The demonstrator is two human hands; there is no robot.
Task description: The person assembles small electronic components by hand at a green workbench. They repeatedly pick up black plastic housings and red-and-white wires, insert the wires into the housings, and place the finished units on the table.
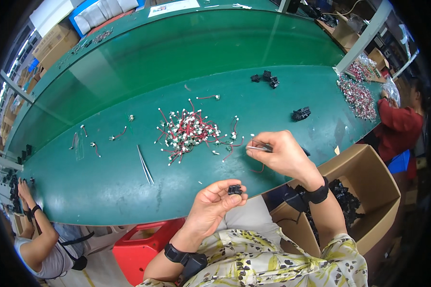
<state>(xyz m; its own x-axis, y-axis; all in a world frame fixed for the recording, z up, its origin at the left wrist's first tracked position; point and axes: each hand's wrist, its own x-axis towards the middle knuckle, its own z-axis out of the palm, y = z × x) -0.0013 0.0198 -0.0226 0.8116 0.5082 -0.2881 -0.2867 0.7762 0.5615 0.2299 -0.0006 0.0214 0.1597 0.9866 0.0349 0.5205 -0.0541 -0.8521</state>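
Observation:
Between the fingertips and thumb of my left hand (214,205) is a small black plastic part (234,190), held above the table's near edge. My right hand (286,152), farther forward and to the right, is closed around a pair of tweezers (260,147) whose tips point left. Just below that hand a short red wire (258,170) shows; whether it hangs or lies on the table I cannot tell. Left of the tweezers spreads a pile of red wires with white connectors (189,129). A second pair of silver tweezers (144,165) lies on the green table (105,191).
Black parts sit in a clump (300,114) and a farther group (268,78). An open cardboard box (376,191) with black pieces stands by my right arm. A red stool (141,244) is below left. Co-workers sit at the right (400,117) and left (38,244).

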